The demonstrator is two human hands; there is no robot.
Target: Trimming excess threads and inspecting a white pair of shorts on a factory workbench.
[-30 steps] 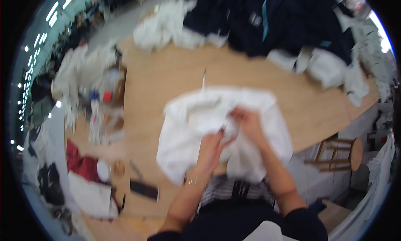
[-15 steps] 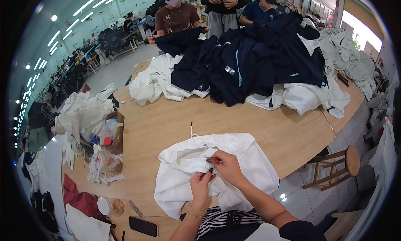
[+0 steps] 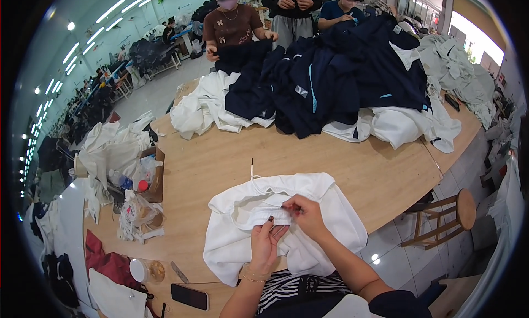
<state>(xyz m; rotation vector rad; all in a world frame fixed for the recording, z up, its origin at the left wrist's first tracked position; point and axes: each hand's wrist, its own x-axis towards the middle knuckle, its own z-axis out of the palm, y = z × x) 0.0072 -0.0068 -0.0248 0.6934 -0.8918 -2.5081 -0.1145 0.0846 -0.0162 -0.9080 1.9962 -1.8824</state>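
A white drawstring garment [image 3: 231, 252] lies bunched on the table in front of me, its gathered elastic waistband [image 3: 267, 215] folded toward me. A white drawstring [image 3: 253, 177] with a dark tip trails out of its far edge. My left hand [image 3: 265, 243] grips the waistband from the near side, thumb on top and fingers beneath. Just right of it, my right hand [image 3: 306, 214] is closed in a pinch at the waistband's right end. Something small and dark shows by its fingertips, too blurred to name.
A heap of navy garments [image 3: 330, 86] over white ones covers the far side, with people standing behind. At left are a cardboard box [image 3: 157, 177], plastic bags [image 3: 138, 213], a jar [image 3: 147, 271], a knife [image 3: 179, 272] and a phone [image 3: 189, 296]. A wooden stool [image 3: 465, 209] stands right.
My right hand has moved slightly right, away from my left fingers. My left hand has opened out under the waistband, and more of the gathered band shows. A co-worker's dark cloth has been lowered.
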